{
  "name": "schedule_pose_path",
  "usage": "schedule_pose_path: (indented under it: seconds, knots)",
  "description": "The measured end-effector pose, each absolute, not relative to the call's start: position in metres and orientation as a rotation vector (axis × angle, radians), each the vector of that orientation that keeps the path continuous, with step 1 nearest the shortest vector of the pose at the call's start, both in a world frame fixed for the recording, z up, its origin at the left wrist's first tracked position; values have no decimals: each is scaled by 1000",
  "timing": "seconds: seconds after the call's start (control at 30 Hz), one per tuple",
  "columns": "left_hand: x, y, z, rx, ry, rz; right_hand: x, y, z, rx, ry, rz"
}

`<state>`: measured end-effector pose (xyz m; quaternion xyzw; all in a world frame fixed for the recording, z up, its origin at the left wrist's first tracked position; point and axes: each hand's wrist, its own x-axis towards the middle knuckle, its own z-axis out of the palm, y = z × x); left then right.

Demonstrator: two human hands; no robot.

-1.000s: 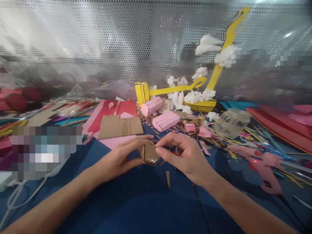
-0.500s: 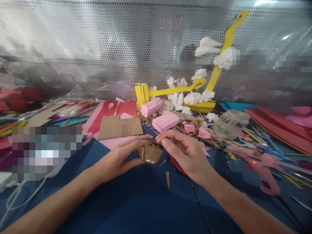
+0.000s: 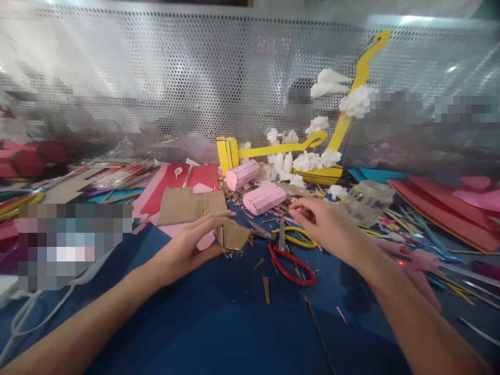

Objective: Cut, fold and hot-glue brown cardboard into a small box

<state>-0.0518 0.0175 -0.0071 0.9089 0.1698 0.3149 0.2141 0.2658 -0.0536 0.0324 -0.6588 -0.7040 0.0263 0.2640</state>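
My left hand (image 3: 195, 239) grips a small brown cardboard piece (image 3: 236, 237) with folded sides, thumb below and fingers along its top. A glossy film covers part of its face. To the right, my right hand (image 3: 324, 221) is lifted over the table with thumb and fingertips pinched together; what they hold, if anything, is too small to make out. Scissors (image 3: 292, 264) with one red and one yellow handle lie between the hands, blades spread. Two pink faceted paper blocks (image 3: 264, 198) sit just behind them.
A pink glue gun (image 3: 414, 265) with a lit red light lies partly behind my right forearm. At the back stand yellow shapes with white puffs (image 3: 355, 101) before a perforated metal screen (image 3: 187, 67). Cardboard (image 3: 189, 207), red paper and scraps surround the blue table (image 3: 203, 328).
My right hand has moved right, away from the cardboard piece, uncovering the scissors. My left hand keeps the piece, which is now slightly tilted and a little further left.
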Motion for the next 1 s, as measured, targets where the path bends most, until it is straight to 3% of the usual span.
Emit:
schedule_pose_path:
  seconds: [0.17, 0.23, 0.33, 0.6, 0.7, 0.8, 0.9, 1.0]
  knots:
    - [-52, 19, -8, 2532, 458, 889, 227, -61, 24, -1353, -1992, 809]
    - [-52, 19, -8, 2526, 446, 884, 209, -64, 20, -1244, -1945, 957]
    - [-53, 19, -7, 2513, 435, 885, 197, -64, 17, -1216, -1860, 874]
    - [-56, 19, -5, 2516, 500, 904, 272, -41, 22, -1634, -1590, 83]
    - [-57, 19, -5, 2521, 493, 906, 292, -38, 22, -1709, -1534, -48]
    - [-56, 18, -6, 2521, 472, 885, 278, -41, 22, -1615, -1618, 20]
    - [-54, 16, -7, 2544, 422, 858, 240, -51, 22, -1299, -1784, 449]
    - [-52, 13, -7, 2553, 430, 831, 205, -61, 21, -1195, -1841, 620]
